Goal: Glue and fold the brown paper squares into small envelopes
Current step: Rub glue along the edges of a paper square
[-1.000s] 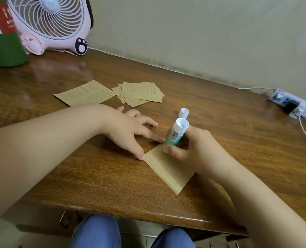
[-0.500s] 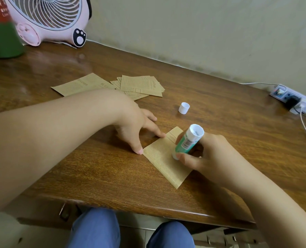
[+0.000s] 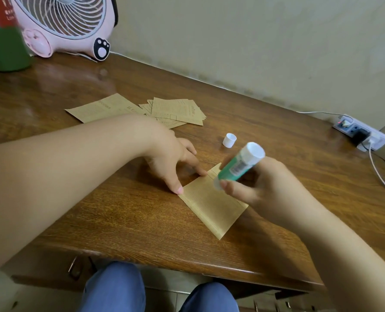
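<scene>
Table [image 3: 119,210] of dark wood carries everything here. At its far left stands a pink fan [image 3: 61,23], with a green tub [image 3: 4,50] beside it. Near the middle lies a loose pile of brown paper squares [image 3: 178,111], with one larger sheet [image 3: 101,109] just left of them; all look flat and unglued, so most of the task seems left to do. One paper square [image 3: 211,206] lies near the table's front edge, between the two hands. The left hand [image 3: 171,161] presses its far-left edge with thumb and a fingertip, fingers straight. The right hand [image 3: 263,185] has its grip closed round a green glue stick [image 3: 238,167], tip pointing down at the square's far corner; whether it touches the paper I cannot tell. The white cap [image 3: 229,140] stands on the table just beyond. Judging by this, gluing is under way and no fold is made. Compared with half a second earlier, the stick is tilted flatter and sits nearer the far corner.
</scene>
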